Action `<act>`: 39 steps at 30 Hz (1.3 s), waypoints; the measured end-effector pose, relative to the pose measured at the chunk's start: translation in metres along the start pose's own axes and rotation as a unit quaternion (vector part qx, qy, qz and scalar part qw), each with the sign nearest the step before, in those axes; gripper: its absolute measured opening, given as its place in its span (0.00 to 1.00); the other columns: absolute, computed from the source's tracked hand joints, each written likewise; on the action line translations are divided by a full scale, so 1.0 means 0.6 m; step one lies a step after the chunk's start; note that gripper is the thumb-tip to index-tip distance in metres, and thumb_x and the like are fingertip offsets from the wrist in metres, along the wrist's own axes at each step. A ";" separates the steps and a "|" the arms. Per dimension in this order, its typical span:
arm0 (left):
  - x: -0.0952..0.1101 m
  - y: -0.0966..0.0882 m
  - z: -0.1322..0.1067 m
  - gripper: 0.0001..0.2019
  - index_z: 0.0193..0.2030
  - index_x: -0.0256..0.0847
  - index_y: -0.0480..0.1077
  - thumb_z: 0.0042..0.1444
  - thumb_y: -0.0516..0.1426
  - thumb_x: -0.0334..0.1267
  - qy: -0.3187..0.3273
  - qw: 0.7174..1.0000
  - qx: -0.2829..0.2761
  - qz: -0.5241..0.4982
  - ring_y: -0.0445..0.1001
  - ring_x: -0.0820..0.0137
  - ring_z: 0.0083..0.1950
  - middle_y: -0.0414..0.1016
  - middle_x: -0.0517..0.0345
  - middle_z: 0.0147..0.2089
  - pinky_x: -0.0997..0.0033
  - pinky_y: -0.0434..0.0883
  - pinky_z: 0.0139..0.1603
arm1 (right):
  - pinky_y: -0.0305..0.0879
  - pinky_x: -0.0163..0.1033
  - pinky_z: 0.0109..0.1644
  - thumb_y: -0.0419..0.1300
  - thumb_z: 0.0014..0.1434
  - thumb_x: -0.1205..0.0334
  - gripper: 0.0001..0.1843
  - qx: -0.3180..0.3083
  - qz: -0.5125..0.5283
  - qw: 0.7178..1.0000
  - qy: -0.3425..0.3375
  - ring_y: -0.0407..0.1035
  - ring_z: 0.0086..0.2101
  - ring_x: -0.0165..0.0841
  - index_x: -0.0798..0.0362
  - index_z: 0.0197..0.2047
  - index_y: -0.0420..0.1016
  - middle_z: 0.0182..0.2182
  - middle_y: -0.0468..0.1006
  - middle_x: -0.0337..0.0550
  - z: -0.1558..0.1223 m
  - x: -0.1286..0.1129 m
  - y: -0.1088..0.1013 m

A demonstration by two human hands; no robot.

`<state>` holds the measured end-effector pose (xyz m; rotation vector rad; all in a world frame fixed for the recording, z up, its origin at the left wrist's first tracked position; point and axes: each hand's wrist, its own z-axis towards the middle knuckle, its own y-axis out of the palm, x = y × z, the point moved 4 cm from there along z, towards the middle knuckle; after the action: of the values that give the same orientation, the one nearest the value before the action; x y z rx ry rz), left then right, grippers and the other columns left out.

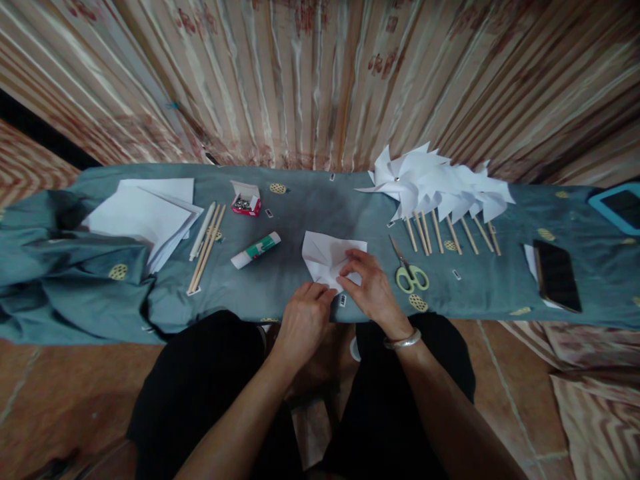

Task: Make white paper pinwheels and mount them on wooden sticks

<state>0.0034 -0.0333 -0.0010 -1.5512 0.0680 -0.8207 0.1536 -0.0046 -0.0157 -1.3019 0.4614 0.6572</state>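
A creased white sheet of paper lies on the cloth in front of me, its near corner between my two hands. My left hand is closed on the paper's near edge, thumb and fingers pressed together. Over the paper's right side, my right hand curls with thumb and fingertips on the sheet, pinching part of it. Right of that hand lie scissors with green handles. A glue stick with a green label rests to the left of the paper.
White paper pinwheels on wooden sticks lie at the back right. On the left are a stack of paper, wooden sticks, a white pen and a small red box of metal pieces. A phone lies far right.
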 end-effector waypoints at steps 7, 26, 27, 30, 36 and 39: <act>0.001 0.001 0.002 0.12 0.49 0.36 0.74 0.62 0.54 0.27 0.004 1.000 0.009 0.000 0.73 0.62 0.44 0.77 0.51 0.44 0.61 0.75 0.47 | 0.65 0.51 0.59 0.59 0.59 0.68 0.08 -0.005 -0.015 0.999 -0.051 0.68 0.50 0.42 0.52 0.40 0.79 0.55 0.71 0.51 -0.006 -0.016 0.002; -0.005 0.001 -0.001 0.13 0.49 0.41 0.74 0.60 0.54 0.27 -0.005 0.999 0.027 -0.023 0.72 0.62 0.47 0.75 0.52 0.45 0.62 0.74 0.48 | 0.60 0.56 0.60 0.49 0.62 0.72 0.21 -0.073 -0.140 0.984 -0.080 0.58 0.60 0.48 0.54 0.54 0.75 0.62 0.66 0.55 -0.032 -0.037 0.013; -0.005 0.002 -0.001 0.13 0.49 0.40 0.74 0.61 0.54 0.27 -0.004 0.999 0.029 -0.028 0.71 0.62 0.47 0.75 0.52 0.45 0.62 0.73 0.48 | 0.60 0.56 0.60 0.49 0.61 0.72 0.22 -0.073 -0.138 0.985 -0.080 0.58 0.60 0.48 0.54 0.54 0.75 0.63 0.65 0.55 -0.031 -0.036 0.014; -0.006 0.004 -0.001 0.13 0.50 0.37 0.74 0.61 0.54 0.27 -0.004 0.999 0.019 -0.029 0.71 0.61 0.48 0.75 0.50 0.47 0.60 0.73 0.50 | 0.59 0.55 0.61 0.50 0.60 0.74 0.21 -0.077 -0.140 0.984 -0.085 0.57 0.61 0.47 0.55 0.53 0.76 0.63 0.65 0.55 -0.027 -0.037 0.016; -0.004 0.006 0.001 0.14 0.50 0.36 0.75 0.60 0.54 0.26 -0.013 1.000 -0.004 -0.007 0.70 0.60 0.48 0.75 0.50 0.47 0.58 0.71 0.51 | 0.60 0.54 0.59 0.51 0.58 0.77 0.22 -0.069 -0.177 0.977 -0.099 0.59 0.60 0.47 0.56 0.53 0.74 0.63 0.66 0.57 -0.030 -0.043 0.026; -0.003 0.005 0.001 0.13 0.49 0.36 0.75 0.59 0.55 0.26 -0.012 1.000 0.002 -0.005 0.70 0.59 0.48 0.76 0.50 0.47 0.58 0.71 0.51 | 0.62 0.53 0.58 0.52 0.60 0.76 0.21 -0.056 -0.195 0.973 -0.113 0.61 0.59 0.47 0.57 0.54 0.73 0.62 0.67 0.57 -0.035 -0.043 0.030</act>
<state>0.0038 -0.0323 -0.0047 -1.5577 0.0406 -0.8091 0.1236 -0.0277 -0.0166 -1.3563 -0.0225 0.4963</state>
